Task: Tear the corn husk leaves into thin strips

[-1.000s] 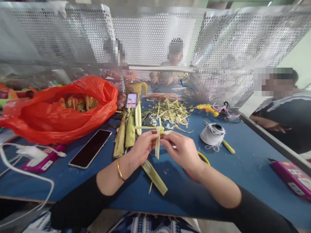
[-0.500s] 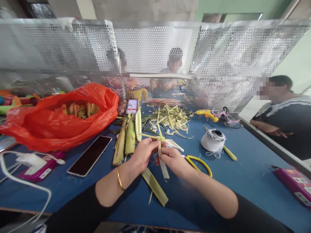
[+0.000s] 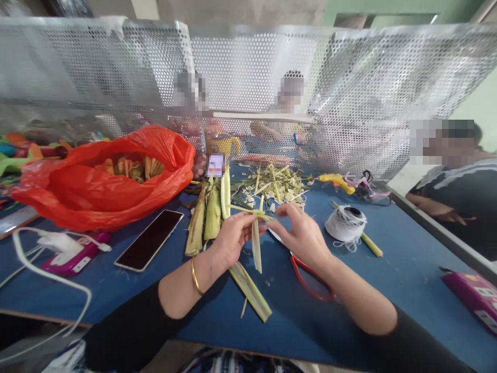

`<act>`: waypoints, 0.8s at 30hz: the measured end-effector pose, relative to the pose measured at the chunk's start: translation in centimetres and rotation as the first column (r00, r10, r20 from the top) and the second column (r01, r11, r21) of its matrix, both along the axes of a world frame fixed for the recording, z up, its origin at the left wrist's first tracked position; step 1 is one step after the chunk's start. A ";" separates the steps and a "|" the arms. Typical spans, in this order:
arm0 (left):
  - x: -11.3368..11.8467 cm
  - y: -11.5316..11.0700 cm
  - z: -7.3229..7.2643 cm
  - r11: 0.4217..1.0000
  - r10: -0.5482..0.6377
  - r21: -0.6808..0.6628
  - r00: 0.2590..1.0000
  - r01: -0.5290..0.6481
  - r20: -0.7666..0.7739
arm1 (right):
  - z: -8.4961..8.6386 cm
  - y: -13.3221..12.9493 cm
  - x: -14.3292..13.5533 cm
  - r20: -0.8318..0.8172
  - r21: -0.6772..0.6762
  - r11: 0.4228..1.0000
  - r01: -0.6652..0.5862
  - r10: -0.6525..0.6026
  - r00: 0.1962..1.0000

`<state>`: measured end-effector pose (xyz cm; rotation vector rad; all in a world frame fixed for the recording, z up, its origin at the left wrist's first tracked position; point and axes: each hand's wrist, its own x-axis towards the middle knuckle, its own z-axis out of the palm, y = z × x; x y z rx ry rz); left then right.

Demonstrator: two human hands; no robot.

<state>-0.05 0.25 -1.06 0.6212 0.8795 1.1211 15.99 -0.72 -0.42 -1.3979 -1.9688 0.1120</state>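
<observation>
My left hand [image 3: 232, 237] pinches a small knot of folded pale husk strips [image 3: 257, 212] between thumb and fingers. One husk end hangs down below the knot, others stick out left and upward. My right hand [image 3: 302, 230] is at the knot's right side, thumb and forefinger closed around the right-hand strip, whose tip the fingers partly hide. Under my right hand lies a pair of scissors [image 3: 309, 280] with a red handle loop showing; my forearm covers part of them. A loose flat husk piece [image 3: 251, 293] lies on the table below my left hand.
Whole husks [image 3: 212, 212] and a dark phone [image 3: 150, 239] lie to the left, near a red plastic bag [image 3: 104, 204]. Husk scraps [image 3: 281, 184] are piled ahead. White string [image 3: 345, 224] and a yellow glue gun [image 3: 337, 181] sit right. A perforated screen [image 3: 248, 62] stands behind; people sit beyond.
My right hand has left the hanging strip and shifted up and right to the right-hand strip. The red scissor loop now shows. My view has turned slightly.
</observation>
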 end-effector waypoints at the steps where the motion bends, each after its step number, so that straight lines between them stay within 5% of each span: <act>1: 0.1 -0.1 0.0 1.000 -0.001 0.002 1.000 0.001 -0.005 | -0.3 0.1 -0.1 -0.003 -0.093 0.995 -0.028 0.028 1.000; 7: 0.7 -0.1 -0.5 0.993 0.113 -0.001 0.983 -0.114 -0.144 | -1.0 -0.2 -0.6 -0.037 -0.339 0.923 -0.184 0.183 0.982; 10: 0.7 0.0 -0.6 0.995 0.093 -0.001 0.980 -0.095 -0.177 | -0.4 0.1 -0.3 -0.205 -0.499 0.804 -0.325 0.255 0.945; 13: 0.4 0.1 -0.6 0.999 0.042 0.011 0.986 -0.040 -0.164 | 0.0 0.9 0.0 -0.508 -0.548 0.733 -0.404 0.092 0.857; 16: 0.3 -0.1 -0.6 0.997 -0.070 0.027 0.981 0.076 -0.180 | -0.2 1.4 -0.1 -0.753 -0.516 0.738 -0.434 -0.150 0.641; 19: 0.4 -0.4 -0.7 0.982 -0.178 0.033 0.964 0.188 -0.197 | -0.7 1.5 -0.2 -0.840 -0.477 0.768 -0.427 -0.257 0.477; 24: 0.6 -0.7 -0.7 0.979 -0.178 0.065 0.961 0.196 -0.213 | -1.0 1.6 -0.4 -0.830 -0.502 0.798 -0.333 -0.338 0.444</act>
